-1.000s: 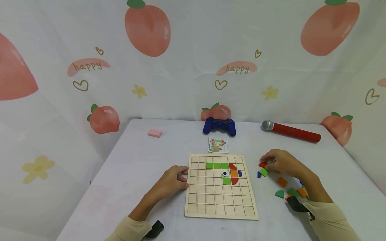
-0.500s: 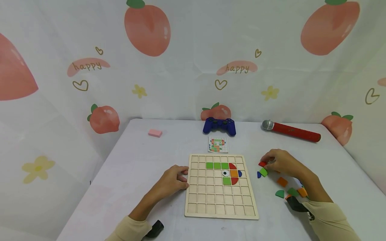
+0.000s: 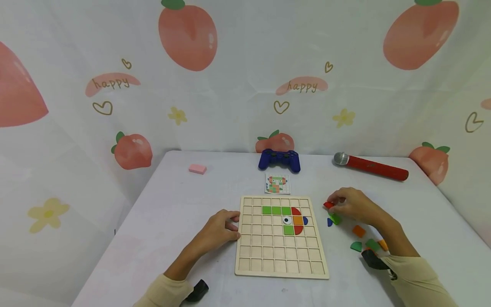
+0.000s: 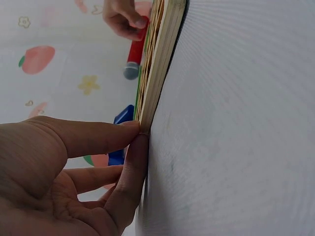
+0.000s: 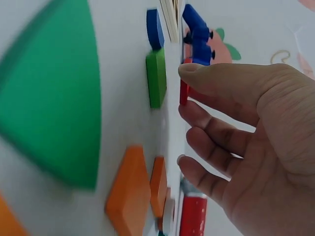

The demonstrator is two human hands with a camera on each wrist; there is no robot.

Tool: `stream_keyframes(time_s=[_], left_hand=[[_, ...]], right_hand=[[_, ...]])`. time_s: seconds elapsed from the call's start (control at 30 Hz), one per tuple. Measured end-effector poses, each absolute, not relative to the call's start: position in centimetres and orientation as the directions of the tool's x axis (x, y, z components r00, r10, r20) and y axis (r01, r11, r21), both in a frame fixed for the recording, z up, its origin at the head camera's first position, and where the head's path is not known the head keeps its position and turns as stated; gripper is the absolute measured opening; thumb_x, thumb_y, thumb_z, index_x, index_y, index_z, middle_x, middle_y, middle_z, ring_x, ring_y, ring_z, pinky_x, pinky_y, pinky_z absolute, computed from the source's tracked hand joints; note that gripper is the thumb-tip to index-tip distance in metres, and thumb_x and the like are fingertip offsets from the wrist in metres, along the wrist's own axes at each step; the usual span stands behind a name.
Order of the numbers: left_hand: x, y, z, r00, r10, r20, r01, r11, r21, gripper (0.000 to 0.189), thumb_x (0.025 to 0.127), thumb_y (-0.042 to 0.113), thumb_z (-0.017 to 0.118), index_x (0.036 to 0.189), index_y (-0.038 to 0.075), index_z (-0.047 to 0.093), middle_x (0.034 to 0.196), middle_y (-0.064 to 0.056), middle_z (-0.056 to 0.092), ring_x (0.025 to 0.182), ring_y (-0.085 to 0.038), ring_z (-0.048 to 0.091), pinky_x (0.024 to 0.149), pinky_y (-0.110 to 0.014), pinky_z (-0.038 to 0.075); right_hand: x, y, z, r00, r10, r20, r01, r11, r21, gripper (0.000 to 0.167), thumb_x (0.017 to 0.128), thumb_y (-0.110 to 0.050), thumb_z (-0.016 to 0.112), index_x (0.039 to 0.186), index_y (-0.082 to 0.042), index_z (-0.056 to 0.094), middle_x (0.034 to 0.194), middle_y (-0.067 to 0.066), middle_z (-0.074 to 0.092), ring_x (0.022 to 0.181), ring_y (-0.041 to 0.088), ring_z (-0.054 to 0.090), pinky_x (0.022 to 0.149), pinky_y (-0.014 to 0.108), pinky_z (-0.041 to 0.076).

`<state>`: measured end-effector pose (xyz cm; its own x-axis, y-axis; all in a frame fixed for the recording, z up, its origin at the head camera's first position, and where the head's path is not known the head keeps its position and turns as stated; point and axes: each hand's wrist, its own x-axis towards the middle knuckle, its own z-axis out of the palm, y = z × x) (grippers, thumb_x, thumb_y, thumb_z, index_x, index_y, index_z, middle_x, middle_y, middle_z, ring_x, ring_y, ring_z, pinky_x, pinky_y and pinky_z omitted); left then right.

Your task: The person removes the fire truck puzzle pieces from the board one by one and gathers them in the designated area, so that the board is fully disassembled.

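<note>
Red piece (image 3: 328,205), one: shifted slightly toward the grid board (image 3: 264,256) in the last half-second, pinched between thumb and fingers of the right hand (image 3: 354,207), near the loose green square (image 3: 336,219), so picked out but not yet placed. Grid board, one: unmoved, left hand (image 3: 218,228) touching its left edge, thumb and fingers apart

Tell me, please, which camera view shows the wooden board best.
The head view: the wooden board shows its gridded top nearly whole. The left wrist view gives mainly its edge, where the left hand touches it; the right wrist view, only a small part at the picture's top.
</note>
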<state>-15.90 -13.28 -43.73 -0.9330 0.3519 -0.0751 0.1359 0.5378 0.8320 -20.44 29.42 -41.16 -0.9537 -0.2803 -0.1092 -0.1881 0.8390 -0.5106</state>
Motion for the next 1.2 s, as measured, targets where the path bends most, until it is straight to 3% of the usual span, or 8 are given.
stream_keyframes(time_s=[0.8, 1.2], left_hand=[[-16.0, -13.1, -43.7, -0.931, 0.356, -0.081, 0.132, 0.534, 0.835, 0.061, 0.086, -0.001, 0.079, 0.144, -0.007, 0.06, 0.121, -0.011, 0.063, 0.102, -0.019, 0.07, 0.082, -0.029, 0.057], [-16.0, -13.2, -43.6, -0.935, 0.343, -0.088, 0.123, 0.548, 0.827, 0.062, 0.086, -0.001, 0.081, 0.144, -0.007, 0.059, 0.123, -0.011, 0.064, 0.103, -0.02, 0.07, 0.084, -0.034, 0.058]], right_hand=[[-21.8, 21.2, -40.3, -0.863, -0.504, -0.035, -0.418, 0.751, -0.511, 0.022, 0.095, -0.022, 0.076, 0.114, -0.012, 0.079, 0.106, -0.002, 0.069, 0.103, 0.022, 0.054, 0.088, 0.041, 0.049], [-22.6, 17.1, -40.5, -0.806, -0.592, -0.013, -0.491, 0.679, -0.545, 0.016, 0.094, -0.02, 0.077, 0.109, -0.014, 0.079, 0.098, -0.005, 0.066, 0.1, 0.019, 0.053, 0.091, 0.042, 0.048]])
